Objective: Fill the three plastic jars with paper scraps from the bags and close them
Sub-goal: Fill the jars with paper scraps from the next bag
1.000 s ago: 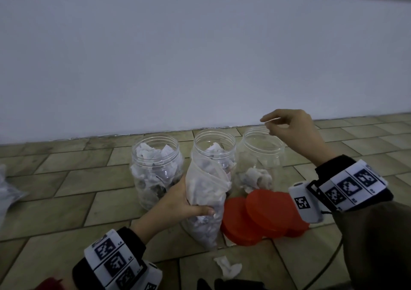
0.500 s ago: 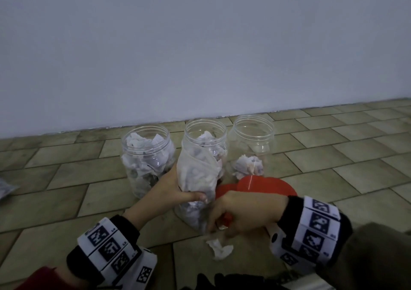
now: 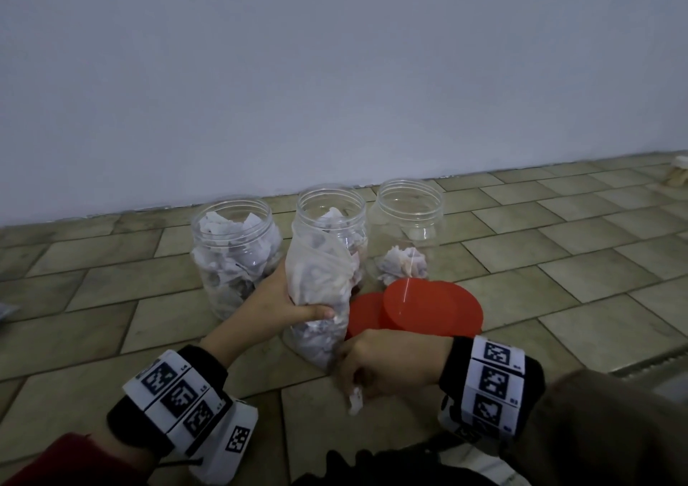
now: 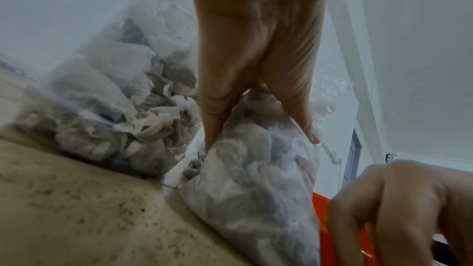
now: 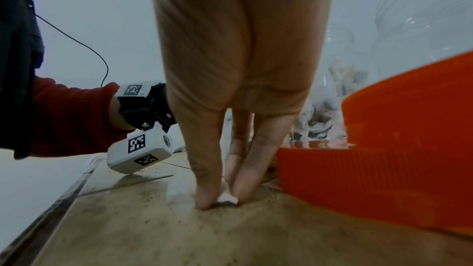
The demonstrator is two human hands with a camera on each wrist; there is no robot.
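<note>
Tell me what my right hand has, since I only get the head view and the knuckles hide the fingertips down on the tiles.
Observer: The right wrist view shows the right hand pinching a small white paper scrap between thumb and fingertips, low against the floor tile.
Operator: How close are the lids to it?
Observer: A red lid stands right beside those fingers, its ribbed side wall facing them.
Operator: And the left hand's hold?
Observer: In the left wrist view the left hand grips the scrap bag, thumb and fingers straddling its neck.
</note>
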